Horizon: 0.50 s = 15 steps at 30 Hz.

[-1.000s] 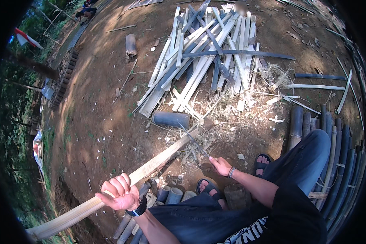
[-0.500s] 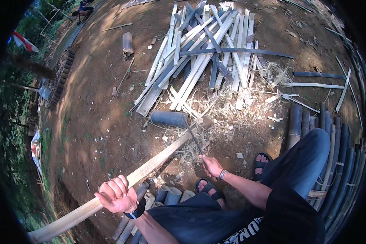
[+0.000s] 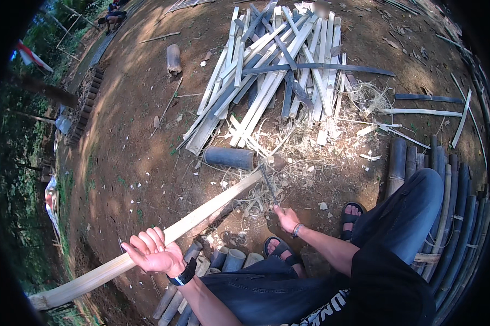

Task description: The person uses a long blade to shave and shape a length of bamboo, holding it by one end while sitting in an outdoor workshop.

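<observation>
Pale yellow, the long, flat bamboo strip (image 3: 207,210) slanted from low left up to the right. Fingers of the left hand (image 3: 157,254) curled around its middle; the right hand (image 3: 287,219), nearer its far end, gripped a thin, dark knife (image 3: 268,183).

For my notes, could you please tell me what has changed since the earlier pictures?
The knife in the right hand has swung its blade rightward, toward the bamboo strip's far end. Nothing was taken up or let go: the left hand still holds the strip, and the bamboo pile lies as before.
</observation>
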Each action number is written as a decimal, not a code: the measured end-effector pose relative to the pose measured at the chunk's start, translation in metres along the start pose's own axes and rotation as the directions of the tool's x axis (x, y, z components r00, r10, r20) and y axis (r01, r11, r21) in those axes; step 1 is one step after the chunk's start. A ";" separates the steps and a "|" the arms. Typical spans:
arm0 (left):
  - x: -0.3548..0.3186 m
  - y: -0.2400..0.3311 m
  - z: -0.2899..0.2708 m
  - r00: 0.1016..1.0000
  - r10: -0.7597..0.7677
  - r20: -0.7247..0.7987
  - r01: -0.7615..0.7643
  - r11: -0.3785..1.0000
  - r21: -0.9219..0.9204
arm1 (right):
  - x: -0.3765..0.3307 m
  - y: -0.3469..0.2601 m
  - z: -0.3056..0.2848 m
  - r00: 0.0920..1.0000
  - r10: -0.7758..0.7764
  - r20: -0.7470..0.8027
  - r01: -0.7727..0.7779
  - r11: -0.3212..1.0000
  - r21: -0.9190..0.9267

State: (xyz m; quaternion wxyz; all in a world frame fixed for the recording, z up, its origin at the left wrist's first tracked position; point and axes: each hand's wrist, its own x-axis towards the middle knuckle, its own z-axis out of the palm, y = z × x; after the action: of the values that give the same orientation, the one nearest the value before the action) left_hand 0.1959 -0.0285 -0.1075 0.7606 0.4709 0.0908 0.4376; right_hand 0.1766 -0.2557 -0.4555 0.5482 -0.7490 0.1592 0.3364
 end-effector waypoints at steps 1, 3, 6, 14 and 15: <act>0.001 0.000 0.005 0.999 0.016 -0.042 -0.015 1.000 0.024 | -0.009 0.002 0.014 0.997 -0.078 0.022 0.077 0.996 0.035; 0.003 -0.001 0.002 0.996 0.009 -0.086 -0.006 0.999 0.045 | -0.030 -0.004 0.012 0.944 -0.329 -0.034 0.324 0.940 -0.105; 0.002 -0.001 0.000 0.982 0.018 -0.187 -0.001 0.996 0.090 | -0.018 -0.016 0.000 0.991 0.135 0.011 -0.136 0.989 0.064; 0.012 -0.003 0.006 0.849 0.107 -0.517 0.003 0.978 0.207 | 0.015 -0.006 -0.005 0.996 0.084 0.008 -0.084 0.996 0.002; 0.011 -0.005 0.003 0.831 0.122 -0.543 0.002 0.975 0.223 | 0.006 -0.003 -0.003 1.000 0.004 0.015 -0.004 0.999 -0.035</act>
State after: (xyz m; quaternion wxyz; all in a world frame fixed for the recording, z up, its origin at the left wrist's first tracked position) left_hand 0.2068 -0.0229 -0.1067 0.6323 0.4059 0.3384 0.5665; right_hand 0.1842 -0.2569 -0.4572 0.5356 -0.7555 0.1506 0.3458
